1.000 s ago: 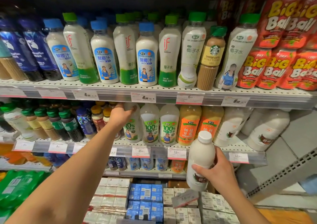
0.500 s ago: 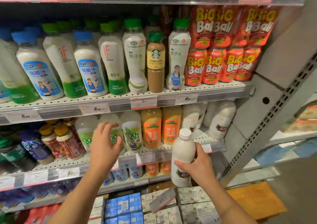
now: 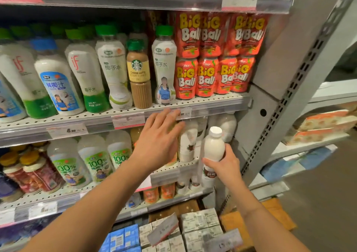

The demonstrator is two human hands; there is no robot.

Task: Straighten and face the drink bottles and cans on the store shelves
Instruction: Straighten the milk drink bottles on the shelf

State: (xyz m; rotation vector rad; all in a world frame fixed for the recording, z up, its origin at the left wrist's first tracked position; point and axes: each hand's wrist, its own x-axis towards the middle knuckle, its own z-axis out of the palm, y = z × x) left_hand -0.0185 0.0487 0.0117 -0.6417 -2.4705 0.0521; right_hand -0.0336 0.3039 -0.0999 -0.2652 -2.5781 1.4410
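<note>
At the middle shelf (image 3: 189, 166) near its right end, a shopworker's left hand (image 3: 157, 141) is reaching flat-fingered toward the bottles while the right hand (image 3: 222, 166) is gripping a white bottle (image 3: 213, 149), likely awaiting a cleared, label-forward slot.

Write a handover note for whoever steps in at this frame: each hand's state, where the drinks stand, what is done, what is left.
Right hand: grips a white-capped milky bottle upright, in front of the middle shelf's right end.
Left hand: open, fingers spread, reaching in front of the orange bottles at the middle shelf.
Matching white bottles stand at the right end of that shelf.
Upper shelf: green-capped bottles and red Big Ball cans face forward; a Starbucks bottle sits among the coconut drinks.
Done: nothing provable.
Left: shelve the held bottle, label forward.
</note>
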